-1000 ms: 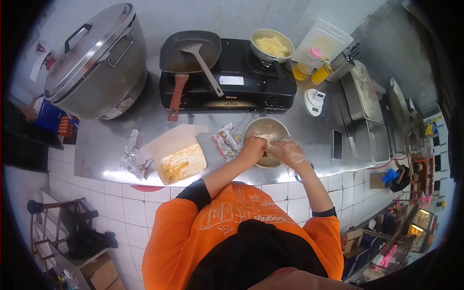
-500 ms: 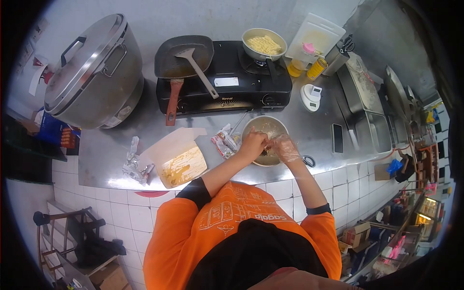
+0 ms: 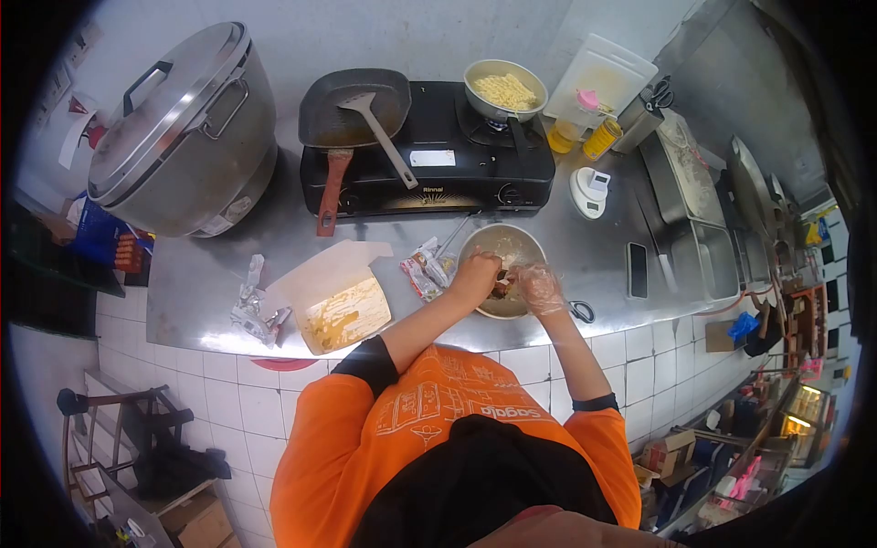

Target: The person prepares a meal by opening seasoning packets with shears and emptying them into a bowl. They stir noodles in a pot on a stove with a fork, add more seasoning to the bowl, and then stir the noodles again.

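A round metal bowl (image 3: 476, 244) stands near the front of the counter, with some pale wet matter inside. Above it my left hand (image 3: 476, 279), bare, is closed in a pinch. My right hand (image 3: 541, 289), in a clear plastic glove, is also closed, its fingertips close to the left ones. Between them shows a small dark reddish-brown thing (image 3: 500, 289) like a sachet, mostly hidden by the fingers. An opened, crumpled wrapper (image 3: 424, 271) lies left of the bowl, with a thin metal utensil handle (image 3: 453, 236) beside it. Scissors (image 3: 582, 311) lie on its right.
An open paper box (image 3: 347, 315) with yellow smears and a crumpled silver wrapper (image 3: 256, 306) lie left. Behind are a black gas stove (image 3: 429, 194), a square pan (image 3: 320, 110), a pan of noodles (image 3: 505, 91) over a flame, a large rice cooker (image 3: 196, 151), a scale (image 3: 589, 192) and a phone (image 3: 637, 270).
Both hands stay over the bowl with their fingers shifting slightly, and more of the dark thing shows between them. The camera view has moved a little.
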A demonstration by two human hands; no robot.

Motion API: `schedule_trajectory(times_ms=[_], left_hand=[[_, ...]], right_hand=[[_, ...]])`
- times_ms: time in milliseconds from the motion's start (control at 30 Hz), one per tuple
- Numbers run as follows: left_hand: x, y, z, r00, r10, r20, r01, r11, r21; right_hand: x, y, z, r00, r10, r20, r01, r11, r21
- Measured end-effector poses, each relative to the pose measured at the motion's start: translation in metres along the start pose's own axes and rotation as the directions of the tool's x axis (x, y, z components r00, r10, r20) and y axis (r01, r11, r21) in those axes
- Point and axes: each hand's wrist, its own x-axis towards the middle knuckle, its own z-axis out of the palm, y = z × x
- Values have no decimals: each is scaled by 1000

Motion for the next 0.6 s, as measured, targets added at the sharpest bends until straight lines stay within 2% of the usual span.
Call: schedule_trajectory(times_ms=[67, 133, 267, 333, 367, 433, 567, 600], left_hand=[[0, -4, 4, 1000, 1, 1, -1, 1000, -19], [1, -7, 4, 999, 4, -38, -6, 998, -63], [2, -1, -9, 999, 23, -22, -26, 990, -142], [3, 4, -17, 998, 41, 49, -33, 986, -162], [4, 5, -18, 998, 42, 52, -33, 986, -162], [7, 6, -20, 991, 89, 102, -69, 980, -187], [12, 12, -24, 990, 61, 126, -32, 974, -225], [13, 14, -26, 989, 58, 136, -28, 976, -215]], right_hand=[[0, -6, -6, 1000, 1, 24, -1, 1000, -5], [2, -12, -15, 984, -53, 168, 32, 991, 127], [-3, -7, -28, 985, -96, 146, 63, 974, 219], [-2, 4, -21, 981, 0, 192, -99, 857, 506], [0, 5, -21, 981, 2, 192, -101, 856, 506], [6, 8, -23, 941, 109, 320, -294, 731, 616], [10, 18, -4, 925, 26, 379, -287, 701, 653], [9, 23, 4, 954, 17, 298, -220, 716, 663]])
